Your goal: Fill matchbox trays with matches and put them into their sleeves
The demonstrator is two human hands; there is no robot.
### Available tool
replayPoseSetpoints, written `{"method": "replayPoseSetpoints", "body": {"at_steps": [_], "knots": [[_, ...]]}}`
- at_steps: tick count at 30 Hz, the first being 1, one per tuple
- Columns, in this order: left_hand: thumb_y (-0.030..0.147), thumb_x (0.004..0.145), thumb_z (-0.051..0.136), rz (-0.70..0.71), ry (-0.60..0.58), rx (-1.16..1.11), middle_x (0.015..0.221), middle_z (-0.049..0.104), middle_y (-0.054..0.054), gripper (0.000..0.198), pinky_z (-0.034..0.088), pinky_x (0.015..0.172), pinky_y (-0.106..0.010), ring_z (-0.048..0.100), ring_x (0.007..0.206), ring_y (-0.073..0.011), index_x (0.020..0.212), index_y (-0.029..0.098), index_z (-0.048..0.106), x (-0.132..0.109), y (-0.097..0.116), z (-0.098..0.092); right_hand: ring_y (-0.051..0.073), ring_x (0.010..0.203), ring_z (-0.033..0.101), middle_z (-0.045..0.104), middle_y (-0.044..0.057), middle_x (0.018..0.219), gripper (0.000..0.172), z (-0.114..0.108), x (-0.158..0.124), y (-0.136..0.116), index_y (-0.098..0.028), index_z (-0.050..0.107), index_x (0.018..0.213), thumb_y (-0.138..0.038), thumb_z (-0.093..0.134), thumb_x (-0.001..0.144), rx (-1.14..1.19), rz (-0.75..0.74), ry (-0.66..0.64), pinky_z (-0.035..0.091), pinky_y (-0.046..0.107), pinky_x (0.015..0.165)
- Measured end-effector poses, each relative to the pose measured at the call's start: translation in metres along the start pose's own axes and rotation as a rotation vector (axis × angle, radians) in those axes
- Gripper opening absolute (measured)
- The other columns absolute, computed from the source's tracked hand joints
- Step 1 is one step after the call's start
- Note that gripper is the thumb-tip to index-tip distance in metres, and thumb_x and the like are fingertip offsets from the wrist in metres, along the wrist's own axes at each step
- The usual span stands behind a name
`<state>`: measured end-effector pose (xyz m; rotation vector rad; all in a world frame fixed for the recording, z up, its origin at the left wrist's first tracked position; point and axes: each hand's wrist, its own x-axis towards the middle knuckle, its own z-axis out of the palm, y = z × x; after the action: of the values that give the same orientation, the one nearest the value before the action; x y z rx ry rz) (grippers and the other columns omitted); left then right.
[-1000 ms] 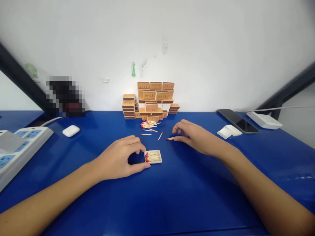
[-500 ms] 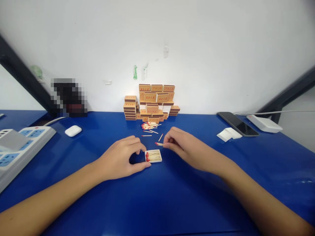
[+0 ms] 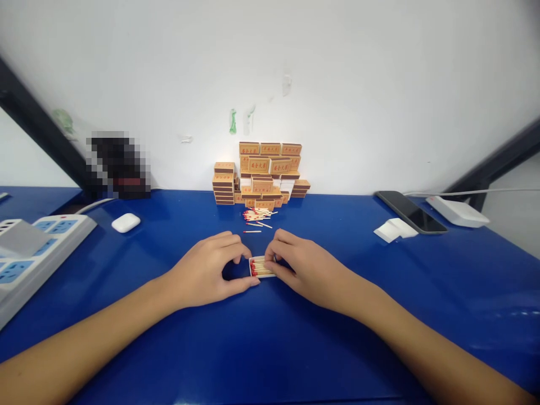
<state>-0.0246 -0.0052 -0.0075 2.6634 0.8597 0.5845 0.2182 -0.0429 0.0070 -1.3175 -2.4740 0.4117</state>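
Note:
A small white matchbox tray [image 3: 260, 266] filled with red-tipped matches lies on the blue table [image 3: 270, 337]. My left hand [image 3: 206, 271] pinches the tray's left end between thumb and forefinger. My right hand [image 3: 297, 264] is curled over the tray's right end, fingers closed together on it; the match it carried is hidden under the fingers. Just beyond lies a loose heap of matches [image 3: 256, 215]. Behind that, a stack of orange matchboxes [image 3: 261, 174] stands against the white wall.
A white power strip [image 3: 29, 247] sits at the far left, a white earbud case [image 3: 125, 223] near it. At the right lie a folded white paper [image 3: 394, 229], a black phone [image 3: 411, 211] and a white device [image 3: 458, 211] with a cable.
My right hand picked up a single match from the table and carried it left to the tray, where it now covers the tray's right end. My left hand stayed in place.

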Motion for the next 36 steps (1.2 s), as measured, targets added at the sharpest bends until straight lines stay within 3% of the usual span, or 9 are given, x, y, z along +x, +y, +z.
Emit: {"method": "replayPoseSetpoints", "body": {"at_steps": [6,12,15,18,21,25,31,34,36], "knots": [[0.048,0.090,0.074,-0.003,-0.007,-0.003,0.086,0.063,-0.002,0.030,0.049,0.074,-0.034,0.059,0.083,-0.0195,0.100,0.020,0.069,0.000,0.000,-0.001,0.016,0.079,0.059,0.061,0.005,0.101,0.012,-0.003,-0.001,0.004,-0.020,0.062,0.096,-0.018,0.053,0.104,0.037,-0.028,0.031,0.046,0.029,0.071],[0.045,0.090,0.074,0.014,-0.001,-0.014,0.085,0.063,-0.002,0.027,0.049,0.073,-0.033,0.060,0.082,-0.0196,0.102,0.021,0.070,0.000,0.001,-0.002,0.018,0.085,0.061,0.061,0.005,0.103,0.012,-0.003,0.004,0.027,-0.022,0.065,0.106,-0.018,0.054,0.103,0.002,0.035,0.174,0.049,0.033,0.080],[0.043,0.091,0.073,0.020,-0.007,-0.021,0.085,0.063,-0.002,0.026,0.049,0.072,-0.033,0.059,0.082,-0.0193,0.104,0.021,0.070,0.000,0.001,-0.002,0.018,0.089,0.062,0.059,0.006,0.109,0.017,-0.001,0.008,0.042,-0.025,0.065,0.116,-0.019,0.057,0.102,0.030,0.021,0.144,0.051,0.034,0.084],[0.044,0.091,0.073,0.023,-0.016,-0.022,0.085,0.063,-0.002,0.026,0.049,0.074,-0.033,0.060,0.083,-0.0196,0.105,0.022,0.070,0.000,0.001,-0.002,0.018,0.089,0.061,0.058,0.006,0.108,0.014,0.001,0.012,0.048,-0.023,0.066,0.110,-0.019,0.053,0.104,0.031,0.001,0.116,0.050,0.032,0.085],[0.044,0.091,0.072,0.010,-0.020,-0.020,0.086,0.062,-0.002,0.027,0.049,0.074,-0.033,0.060,0.083,-0.0193,0.104,0.021,0.069,0.000,0.000,-0.002,0.018,0.088,0.059,0.057,0.006,0.105,0.012,0.001,0.015,0.049,-0.019,0.063,0.098,-0.021,0.053,0.105,-0.045,0.017,0.099,0.049,0.032,0.082],[0.044,0.091,0.073,0.001,-0.022,-0.018,0.087,0.062,-0.002,0.027,0.049,0.075,-0.033,0.060,0.083,-0.0186,0.104,0.021,0.069,0.000,0.000,-0.003,0.019,0.087,0.059,0.059,0.007,0.103,0.013,0.000,0.015,0.050,-0.018,0.061,0.097,-0.021,0.051,0.105,-0.120,0.028,0.071,0.048,0.032,0.080],[0.044,0.091,0.072,0.011,-0.012,-0.015,0.087,0.063,-0.002,0.026,0.049,0.073,-0.032,0.060,0.082,-0.0187,0.104,0.022,0.070,0.000,-0.001,-0.002,0.021,0.089,0.062,0.067,0.006,0.098,0.012,-0.008,0.012,0.042,-0.020,0.060,0.095,-0.022,0.052,0.104,0.007,0.072,0.210,0.048,0.034,0.080],[0.044,0.091,0.073,0.015,-0.006,-0.011,0.086,0.063,-0.002,0.026,0.049,0.073,-0.032,0.060,0.081,-0.0188,0.104,0.022,0.070,0.000,-0.001,-0.002,0.020,0.086,0.065,0.072,0.005,0.097,0.008,-0.012,0.009,0.033,-0.021,0.064,0.103,-0.023,0.056,0.103,0.105,0.140,0.214,0.048,0.033,0.078],[0.044,0.091,0.072,0.008,-0.007,-0.008,0.086,0.063,-0.002,0.026,0.049,0.073,-0.032,0.060,0.081,-0.0188,0.104,0.022,0.070,0.000,-0.001,-0.002,0.021,0.093,0.067,0.073,0.007,0.105,0.016,-0.011,0.008,0.028,-0.021,0.066,0.115,-0.023,0.055,0.103,0.133,0.116,0.197,0.050,0.035,0.083]]}}
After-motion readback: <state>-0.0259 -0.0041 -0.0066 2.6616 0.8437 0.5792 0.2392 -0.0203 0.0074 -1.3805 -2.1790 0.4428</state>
